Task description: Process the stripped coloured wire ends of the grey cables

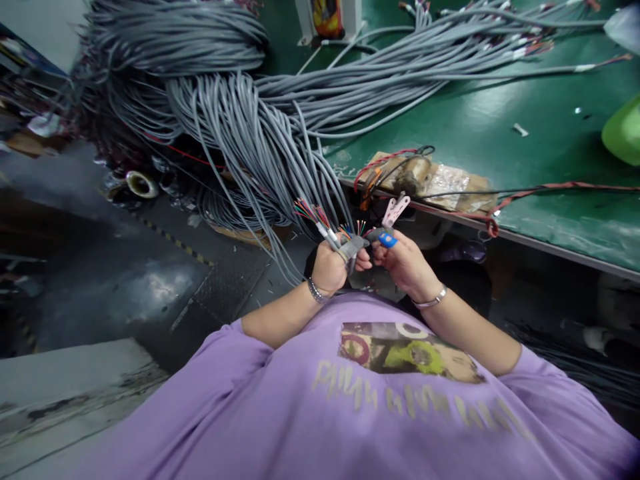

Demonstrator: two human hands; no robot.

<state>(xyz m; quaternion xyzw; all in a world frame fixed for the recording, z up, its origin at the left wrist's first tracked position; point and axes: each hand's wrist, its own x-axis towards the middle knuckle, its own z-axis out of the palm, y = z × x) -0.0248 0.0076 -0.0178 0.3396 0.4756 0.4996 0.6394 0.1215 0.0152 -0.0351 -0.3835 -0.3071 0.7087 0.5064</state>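
My left hand [331, 265] is closed around the ends of grey cables, with grey wrapping on its thumb. Thin coloured wires [313, 212] fan out above it from the stripped cable ends. Close beside it, to the right, my right hand [400, 257] has its fingers pinched together; a blue cover [387, 240] sits on one digit. What lies between its fingertips is too small to make out. Just above the right hand, a pale pink clip-like tool [397, 210] stands at the bench edge.
A large bundle of grey cables [250, 127] hangs over the left end of the green bench [550, 153]. Taped cardboard [447, 183] with red and black leads lies along the bench edge. A bright green object [624, 133] is at the far right. Coiled cables [240, 210] sit below.
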